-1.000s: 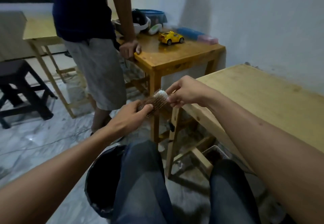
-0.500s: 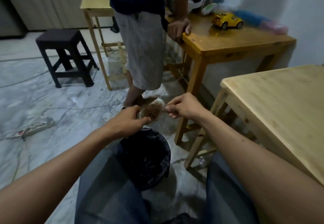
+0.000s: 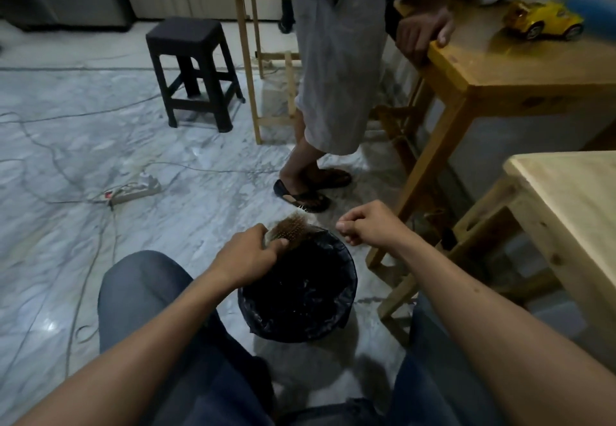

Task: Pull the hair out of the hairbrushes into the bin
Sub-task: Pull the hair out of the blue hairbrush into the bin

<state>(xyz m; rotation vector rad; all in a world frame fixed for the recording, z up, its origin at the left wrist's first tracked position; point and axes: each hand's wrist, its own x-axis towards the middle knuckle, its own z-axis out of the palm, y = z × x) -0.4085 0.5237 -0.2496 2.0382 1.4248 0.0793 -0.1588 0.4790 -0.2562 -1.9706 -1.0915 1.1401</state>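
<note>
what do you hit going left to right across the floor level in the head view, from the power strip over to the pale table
power strip → left hand holding the hairbrush → bin → right hand → pale wooden table

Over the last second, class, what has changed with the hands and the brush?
The right hand has come off the hairbrush and drawn away to the right, fingers pinched. Both hands now sit over the bin. The left hand still grips the brush.
</note>
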